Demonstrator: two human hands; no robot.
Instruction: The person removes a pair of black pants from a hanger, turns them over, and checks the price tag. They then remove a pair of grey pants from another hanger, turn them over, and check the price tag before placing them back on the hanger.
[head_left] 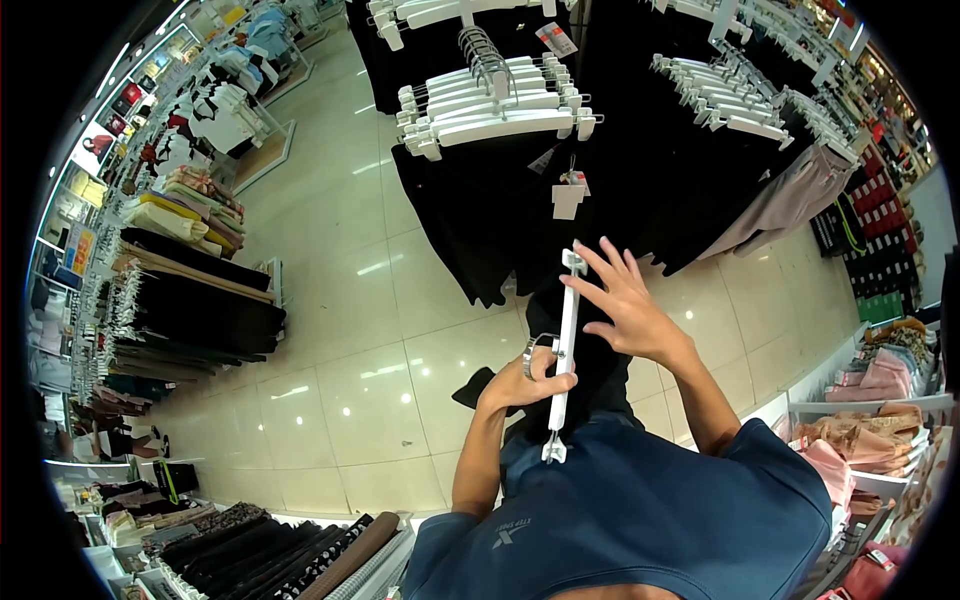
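Observation:
A white clip hanger (566,345) is held lengthwise in front of my body, one clip at the top and one near my shirt. My left hand (525,378) is wrapped round its middle, beside the metal hook. At the upper clip, my right hand (628,305) has its fingers spread, close to the hanger or touching it. Dark fabric lies behind the hanger; whether it is attached cannot be made out. Ahead, black garments (470,210) hang from a row of white hangers (500,120), with a paper tag (567,200) on one side.
More black garments (640,190) and light pink trousers (785,200) hang at the right. Racks of clothes (200,300) line the left. Folded pink and brown items (870,440) fill shelves at the lower right. Rolled dark fabrics (260,550) lie at the lower left. Tiled floor (350,400) shows between.

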